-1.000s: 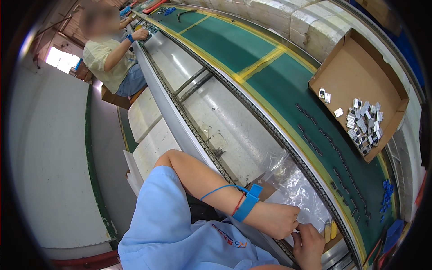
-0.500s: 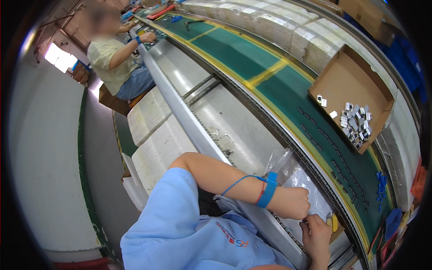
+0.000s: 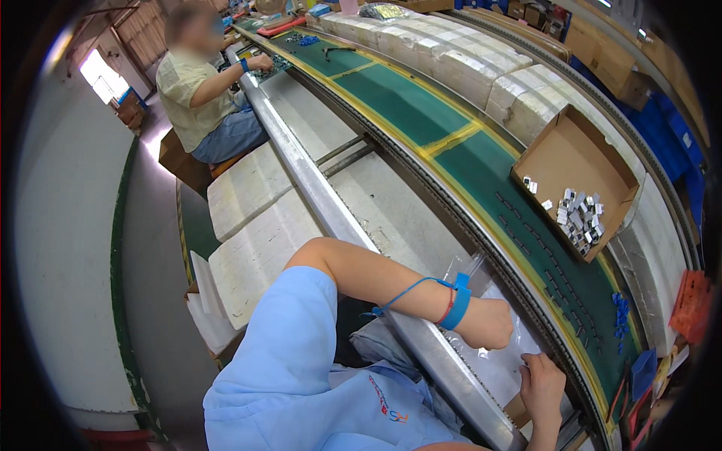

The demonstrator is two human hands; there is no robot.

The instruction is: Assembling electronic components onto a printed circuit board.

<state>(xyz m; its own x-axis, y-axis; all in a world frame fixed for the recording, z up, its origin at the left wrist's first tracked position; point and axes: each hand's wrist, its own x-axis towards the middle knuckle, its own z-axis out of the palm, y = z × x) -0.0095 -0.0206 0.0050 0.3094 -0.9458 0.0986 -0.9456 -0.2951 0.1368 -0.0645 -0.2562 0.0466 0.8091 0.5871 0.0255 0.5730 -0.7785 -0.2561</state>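
My left hand (image 3: 485,323), with a blue wrist strap (image 3: 456,302) on its wrist, is curled closed above a clear plastic bag (image 3: 492,289). A small pale bit shows below its fingers, too small to name. To the right and nearer me, my right hand (image 3: 543,382) has thumb and fingers bent together in a pinch. What either hand holds, if anything, I cannot make out. The two hands are a short way apart, over the space between the metal rail (image 3: 421,338) and the green conveyor belt (image 3: 410,101).
Dark slim parts (image 3: 545,259) lie in rows on the belt, with blue parts (image 3: 620,319) farther along. An open cardboard box (image 3: 560,161) holds many small silvery pieces (image 3: 580,218). White foam blocks (image 3: 263,263) stand left of the rail. A co-worker (image 3: 199,105) sits at the far left.
My hands, which were together, have come apart; the right has drawn down and to the right. The yellow thing beside the right hand no longer shows. The whole view has shifted slightly.
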